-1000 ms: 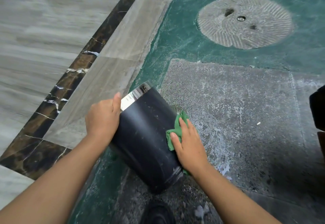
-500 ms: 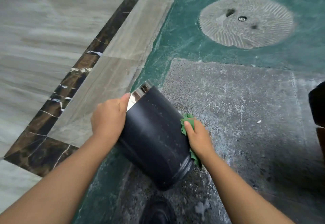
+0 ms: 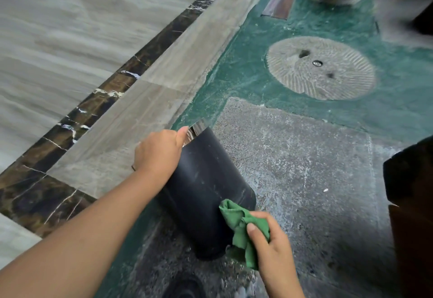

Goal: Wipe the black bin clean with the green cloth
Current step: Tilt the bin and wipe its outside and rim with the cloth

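Note:
The black bin (image 3: 203, 187) is tilted on the rough grey floor, its shiny metal rim (image 3: 195, 130) pointing away from me and its base near my feet. My left hand (image 3: 159, 152) grips the rim at the bin's upper left. My right hand (image 3: 269, 239) holds the bunched green cloth (image 3: 236, 218) against the bin's lower right side, close to the base. Pale scuff marks show on the bin's wall.
A round ribbed stone cover (image 3: 321, 68) lies in the green floor ahead. Marble tiles with a dark brown strip (image 3: 98, 101) run along the left. A dark object (image 3: 412, 180) stands at the right edge. A dark shoe (image 3: 185, 286) shows below the bin.
My right hand has slid the cloth down the bin's right side toward the base. The view has shifted, so more floor ahead shows. My left hand stays on the rim.

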`<action>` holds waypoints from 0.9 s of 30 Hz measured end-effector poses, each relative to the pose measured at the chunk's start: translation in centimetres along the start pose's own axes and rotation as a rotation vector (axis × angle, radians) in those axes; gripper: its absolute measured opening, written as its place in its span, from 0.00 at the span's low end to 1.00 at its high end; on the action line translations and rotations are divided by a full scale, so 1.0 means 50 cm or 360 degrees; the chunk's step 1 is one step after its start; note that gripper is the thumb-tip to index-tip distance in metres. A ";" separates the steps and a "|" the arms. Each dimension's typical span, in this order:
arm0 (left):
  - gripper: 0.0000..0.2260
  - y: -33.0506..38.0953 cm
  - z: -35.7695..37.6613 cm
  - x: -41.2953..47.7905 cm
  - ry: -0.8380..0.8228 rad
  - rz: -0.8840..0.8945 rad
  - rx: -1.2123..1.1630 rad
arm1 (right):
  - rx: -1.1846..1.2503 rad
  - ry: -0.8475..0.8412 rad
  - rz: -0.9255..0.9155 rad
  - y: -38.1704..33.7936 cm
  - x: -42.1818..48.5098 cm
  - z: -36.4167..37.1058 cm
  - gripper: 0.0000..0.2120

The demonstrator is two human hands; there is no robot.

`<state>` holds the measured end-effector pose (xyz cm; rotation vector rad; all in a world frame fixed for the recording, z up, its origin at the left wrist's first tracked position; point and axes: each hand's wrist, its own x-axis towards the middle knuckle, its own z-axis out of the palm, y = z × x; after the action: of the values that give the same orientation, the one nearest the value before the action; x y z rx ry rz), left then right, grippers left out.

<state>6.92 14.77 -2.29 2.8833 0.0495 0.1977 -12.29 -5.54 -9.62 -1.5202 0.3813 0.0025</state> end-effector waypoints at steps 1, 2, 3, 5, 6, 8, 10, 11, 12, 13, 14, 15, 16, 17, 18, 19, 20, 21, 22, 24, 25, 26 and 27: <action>0.28 -0.001 0.000 -0.002 -0.0004 0.0003 0.0009 | 0.0068 -0.0072 0.0043 -0.011 0.006 -0.009 0.05; 0.28 0.000 -0.001 -0.003 -0.0010 0.0009 0.0023 | 0.0122 -0.0145 0.0079 -0.020 0.014 -0.014 0.06; 0.29 0.001 -0.001 -0.005 -0.0021 0.0013 0.0036 | 0.0159 -0.0205 0.0109 -0.027 0.026 -0.016 0.08; 0.28 0.012 -0.002 -0.008 -0.0044 0.0043 0.0053 | 0.0068 -0.0209 0.0074 -0.031 0.060 -0.012 0.09; 0.27 0.019 -0.003 -0.009 -0.0048 0.0060 0.0055 | -0.0072 -0.0180 -0.0002 -0.030 0.081 -0.007 0.07; 0.27 0.031 -0.005 -0.012 -0.0051 0.0092 0.0063 | -0.0378 -0.0159 -0.0164 -0.022 0.121 0.005 0.02; 0.28 0.033 -0.007 -0.015 -0.0063 0.0107 0.0074 | -0.0658 -0.0152 -0.0222 -0.004 0.155 0.016 0.06; 0.28 0.032 -0.008 -0.016 -0.0068 0.0105 0.0065 | -0.0725 -0.0129 -0.0200 0.004 0.167 0.017 0.06; 0.28 0.029 -0.007 -0.016 -0.0076 0.0098 0.0054 | -0.0796 -0.0063 -0.0168 0.015 0.175 0.017 0.08; 0.28 0.026 -0.008 -0.016 -0.0082 0.0082 0.0040 | -0.0897 0.0038 -0.0177 0.021 0.178 0.019 0.12; 0.28 0.023 -0.009 -0.016 -0.0088 0.0067 0.0032 | -0.1002 0.0155 -0.0215 0.030 0.176 0.022 0.18; 0.28 0.021 -0.009 -0.014 -0.0091 0.0056 0.0024 | -0.1045 0.0273 -0.0244 0.035 0.170 0.027 0.22; 0.28 0.020 -0.009 -0.013 -0.0094 0.0048 0.0016 | -0.1027 0.0357 -0.0257 0.040 0.160 0.037 0.24; 0.28 0.020 -0.009 -0.012 -0.0097 0.0046 0.0009 | -0.0958 0.0388 -0.0238 0.044 0.146 0.048 0.24; 0.28 0.018 -0.009 -0.012 -0.0096 0.0048 0.0006 | -0.0862 0.0370 -0.0199 0.053 0.131 0.062 0.24; 0.29 0.015 -0.009 -0.013 -0.0092 0.0051 0.0002 | -0.0788 0.0333 -0.0144 0.063 0.115 0.074 0.24; 0.29 0.013 -0.009 -0.014 -0.0087 0.0056 0.0002 | -0.0757 0.0312 -0.0117 0.074 0.097 0.084 0.25; 0.29 0.012 -0.009 -0.016 -0.0081 0.0064 0.0004 | -0.0773 0.0299 -0.0128 0.083 0.077 0.095 0.26; 0.29 0.013 -0.008 -0.017 -0.0076 0.0077 0.0009 | -0.0832 0.0296 -0.0178 0.092 0.053 0.106 0.27; 0.29 0.024 -0.007 -0.014 -0.0075 0.0114 0.0030 | -0.1013 0.0278 -0.0310 0.102 -0.002 0.136 0.29; 0.29 0.029 -0.006 -0.013 -0.0072 0.0126 0.0037 | -0.1096 0.0267 -0.0397 0.105 -0.026 0.156 0.31; 0.29 0.033 -0.005 -0.012 -0.0067 0.0125 0.0037 | -0.1167 0.0258 -0.0481 0.109 -0.045 0.176 0.32; 0.30 0.035 -0.005 -0.011 -0.0058 0.0117 0.0028 | -0.1223 0.0248 -0.0522 0.110 -0.057 0.195 0.32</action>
<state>6.36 13.11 -1.67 2.9076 -0.0617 0.1586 -13.92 4.91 -14.22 -2.3397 0.2574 -0.2542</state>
